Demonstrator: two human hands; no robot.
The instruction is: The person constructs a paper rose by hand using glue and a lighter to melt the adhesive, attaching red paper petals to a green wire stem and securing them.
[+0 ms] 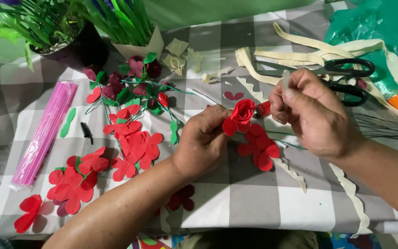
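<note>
Red foam-like petal cut-outs [72, 182] lie scattered on the near left of the bench [254, 203], which is covered by a grey-and-white checked cloth; one dark maroon piece [183, 197] sits by the person's left forearm. Left hand [203, 138] is curled closed, fingertips pinching the base of a rolled red paper rose [241, 113] held just above the cloth at centre. Right hand [312, 115] is also closed, thumb and forefinger gripping a thin pale strip or stick [285, 79] that points upward, while the lower fingers press against the rose's stem end. More loose red petals [258, 147] lie directly beneath the rose.

Further left: a bundle of pink sticks in a clear sleeve [46, 131]. Beyond the hands: finished small flowers on green wire stems [134, 92], cream trimmed strips [300, 48], black-handled scissors [346, 76] touching the right hand's far side, and a green plastic bag [383, 32].

Risk, judged: the rolled petals are held by pinch alone; a slackened left grip could let the spiral unwind. Scissor blades close to the right knuckles could snag a finger or the strip.
</note>
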